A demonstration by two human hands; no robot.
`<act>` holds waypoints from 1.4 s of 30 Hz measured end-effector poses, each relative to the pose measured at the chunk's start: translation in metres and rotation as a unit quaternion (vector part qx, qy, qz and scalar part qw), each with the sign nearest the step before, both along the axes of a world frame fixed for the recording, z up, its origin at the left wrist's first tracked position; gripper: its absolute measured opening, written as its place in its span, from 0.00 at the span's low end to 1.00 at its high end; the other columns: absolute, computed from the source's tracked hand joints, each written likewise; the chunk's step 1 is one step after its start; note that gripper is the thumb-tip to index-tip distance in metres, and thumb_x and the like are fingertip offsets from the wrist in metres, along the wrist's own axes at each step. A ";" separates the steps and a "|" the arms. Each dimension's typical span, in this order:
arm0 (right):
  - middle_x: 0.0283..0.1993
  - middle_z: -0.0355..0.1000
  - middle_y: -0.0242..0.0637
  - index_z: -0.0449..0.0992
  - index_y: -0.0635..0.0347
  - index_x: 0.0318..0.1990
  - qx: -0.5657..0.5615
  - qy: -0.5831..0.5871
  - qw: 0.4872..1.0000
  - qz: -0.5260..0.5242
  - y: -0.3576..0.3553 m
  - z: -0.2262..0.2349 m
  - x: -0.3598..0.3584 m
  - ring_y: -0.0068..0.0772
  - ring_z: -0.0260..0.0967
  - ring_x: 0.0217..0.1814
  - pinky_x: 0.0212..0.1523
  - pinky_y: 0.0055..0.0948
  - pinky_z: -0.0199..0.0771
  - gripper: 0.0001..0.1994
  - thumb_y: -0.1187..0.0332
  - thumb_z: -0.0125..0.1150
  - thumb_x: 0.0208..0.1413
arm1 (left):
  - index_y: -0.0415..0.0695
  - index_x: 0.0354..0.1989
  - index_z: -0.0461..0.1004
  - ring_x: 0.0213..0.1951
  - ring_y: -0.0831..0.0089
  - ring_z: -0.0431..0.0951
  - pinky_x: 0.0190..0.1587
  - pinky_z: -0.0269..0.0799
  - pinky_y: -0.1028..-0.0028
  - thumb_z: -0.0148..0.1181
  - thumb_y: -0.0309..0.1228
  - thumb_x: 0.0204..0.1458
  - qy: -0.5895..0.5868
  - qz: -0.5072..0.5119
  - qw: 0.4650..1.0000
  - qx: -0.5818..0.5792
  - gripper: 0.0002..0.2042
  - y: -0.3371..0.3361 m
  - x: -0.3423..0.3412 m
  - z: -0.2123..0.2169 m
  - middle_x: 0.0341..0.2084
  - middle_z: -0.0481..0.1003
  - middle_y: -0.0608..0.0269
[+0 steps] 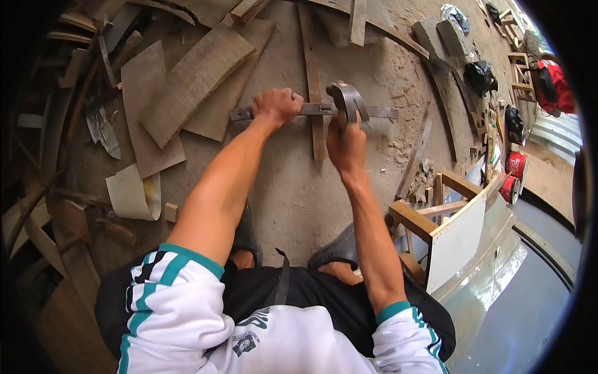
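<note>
On the dirt ground a long narrow wooden strip [309,59] runs away from me. A flat dark bar [314,109] with small holes lies crosswise over it. My left hand [274,107] is closed around this bar, left of the crossing. My right hand [346,144] is wrapped round the handle of a claw hammer [351,103]. The hammer's dark curved head is just right of the crossing and hides part of the bar. Whether the head touches the bar, I cannot tell.
Left of the bar lie curved wooden boards [199,81] and a bent pale sheet [134,193]. At right stands a wooden frame with a white panel [458,240]. Beyond it are red cans [517,165]. Grey blocks [430,37] sit at the far right. My sandalled feet flank the work.
</note>
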State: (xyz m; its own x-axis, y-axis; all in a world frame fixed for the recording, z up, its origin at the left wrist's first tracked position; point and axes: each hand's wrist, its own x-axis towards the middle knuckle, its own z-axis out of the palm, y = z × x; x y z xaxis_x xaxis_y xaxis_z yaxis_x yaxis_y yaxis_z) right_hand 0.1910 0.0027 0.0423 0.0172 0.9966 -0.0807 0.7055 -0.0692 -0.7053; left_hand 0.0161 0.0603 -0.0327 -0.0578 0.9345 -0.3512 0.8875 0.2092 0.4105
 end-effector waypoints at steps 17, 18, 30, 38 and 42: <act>0.30 0.74 0.65 0.67 0.63 0.49 0.026 0.093 0.995 -0.006 -0.021 -0.021 0.005 0.71 0.73 0.38 0.36 0.57 0.73 0.14 0.65 0.57 0.60 | 0.46 0.39 0.83 0.42 0.45 0.81 0.48 0.76 0.53 0.48 0.47 0.52 0.005 0.003 1.000 -0.007 0.21 0.000 0.002 0.004 0.36 0.81 0.46; 0.31 0.74 0.65 0.66 0.62 0.49 -0.014 0.050 0.999 -0.009 -0.023 -0.022 0.004 0.72 0.73 0.38 0.36 0.57 0.73 0.14 0.66 0.57 0.60 | 0.47 0.38 0.83 0.41 0.45 0.81 0.47 0.75 0.52 0.48 0.47 0.52 0.003 0.009 1.000 -0.001 0.21 -0.001 0.002 0.002 0.35 0.81 0.46; 0.32 0.74 0.65 0.66 0.61 0.48 -0.052 0.011 0.996 -0.073 -0.034 -0.025 0.040 0.72 0.72 0.39 0.36 0.58 0.71 0.14 0.64 0.58 0.59 | 0.47 0.39 0.82 0.43 0.45 0.80 0.48 0.74 0.52 0.42 0.50 0.58 0.024 -0.035 0.999 0.018 0.24 0.001 0.003 -0.006 0.37 0.81 0.46; 0.32 0.76 0.60 0.69 0.62 0.45 0.114 0.108 0.987 -0.039 -0.015 0.014 0.008 0.66 0.75 0.36 0.31 0.54 0.73 0.12 0.64 0.59 0.60 | 0.46 0.42 0.82 0.44 0.46 0.81 0.50 0.74 0.53 0.43 0.49 0.56 0.029 -0.029 0.999 -0.004 0.24 0.000 0.003 0.006 0.39 0.81 0.47; 0.33 0.76 0.61 0.69 0.63 0.46 0.054 0.003 0.999 -0.003 -0.020 -0.028 0.003 0.66 0.75 0.37 0.36 0.55 0.75 0.14 0.64 0.59 0.60 | 0.48 0.41 0.82 0.43 0.46 0.81 0.48 0.75 0.53 0.45 0.49 0.54 0.021 -0.029 0.999 -0.002 0.23 0.002 0.006 0.003 0.38 0.81 0.47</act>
